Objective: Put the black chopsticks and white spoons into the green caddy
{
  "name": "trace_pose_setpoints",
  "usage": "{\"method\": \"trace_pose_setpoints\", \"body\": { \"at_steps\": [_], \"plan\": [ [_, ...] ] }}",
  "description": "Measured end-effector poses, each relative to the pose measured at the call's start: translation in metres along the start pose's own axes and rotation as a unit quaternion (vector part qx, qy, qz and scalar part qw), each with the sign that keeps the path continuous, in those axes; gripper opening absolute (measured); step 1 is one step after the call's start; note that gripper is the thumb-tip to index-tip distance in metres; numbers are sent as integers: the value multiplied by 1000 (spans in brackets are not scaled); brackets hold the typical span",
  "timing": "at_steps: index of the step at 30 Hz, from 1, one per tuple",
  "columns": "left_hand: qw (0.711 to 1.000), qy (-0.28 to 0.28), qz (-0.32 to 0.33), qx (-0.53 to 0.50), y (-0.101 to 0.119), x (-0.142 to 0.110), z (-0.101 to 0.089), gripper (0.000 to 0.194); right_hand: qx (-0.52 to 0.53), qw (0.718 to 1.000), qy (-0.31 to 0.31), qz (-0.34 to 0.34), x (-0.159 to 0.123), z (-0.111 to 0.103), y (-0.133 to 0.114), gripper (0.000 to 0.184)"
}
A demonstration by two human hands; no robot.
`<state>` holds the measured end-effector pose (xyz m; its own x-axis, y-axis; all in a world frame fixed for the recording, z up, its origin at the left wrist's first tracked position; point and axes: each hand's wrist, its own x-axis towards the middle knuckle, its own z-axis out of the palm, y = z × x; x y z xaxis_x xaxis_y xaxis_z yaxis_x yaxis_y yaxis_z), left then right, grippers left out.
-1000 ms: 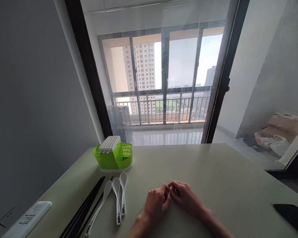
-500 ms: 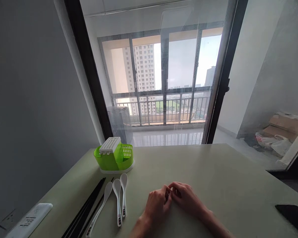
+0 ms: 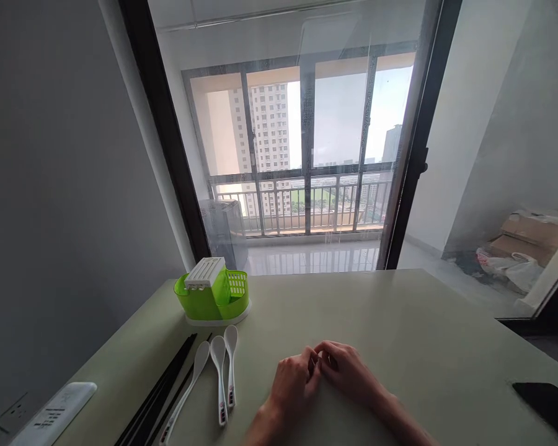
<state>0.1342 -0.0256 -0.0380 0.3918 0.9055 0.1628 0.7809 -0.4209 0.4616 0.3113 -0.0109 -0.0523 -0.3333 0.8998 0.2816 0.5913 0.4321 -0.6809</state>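
My left hand (image 3: 294, 379) rests on the table (image 3: 376, 310) with its fingers curled in. Against its fingertips lie those of my right hand (image 3: 343, 367), also curled; I see nothing held in either. To the left are three white spoons (image 3: 218, 353), bowls pointing away from me. Beside them lies a bunch of black chopsticks (image 3: 165, 387), one of them apart from the others. Behind the spoons stands a bright green utensil holder (image 3: 204, 305) with a white slotted top over its middle and a basket-like side compartment.
A white power strip (image 3: 58, 412) lies along the table's left edge, near a wall socket (image 3: 12, 414). At the right edge is a dark flat object (image 3: 546, 402), partly out of frame. Beyond the table are a glass door and balcony; cardboard boxes (image 3: 532, 238) sit at the right.
Both hands stay in place with their fingertips together. The view has shifted very slightly; nothing on the table has moved.
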Motion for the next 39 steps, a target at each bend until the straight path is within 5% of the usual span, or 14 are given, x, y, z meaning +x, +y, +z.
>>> {"method": "trace_pose_setpoints", "body": {
  "at_steps": [32, 39],
  "plan": [
    [1000, 5, 13, -7, -4, 0, 3, 17, -2, 1000, 6, -3, 1, 2, 2, 21],
    [999, -18, 38, -14, 2, -22, -12, 14, -6, 1000, 10, 3, 1, 3, 1, 23]
  ]
}}
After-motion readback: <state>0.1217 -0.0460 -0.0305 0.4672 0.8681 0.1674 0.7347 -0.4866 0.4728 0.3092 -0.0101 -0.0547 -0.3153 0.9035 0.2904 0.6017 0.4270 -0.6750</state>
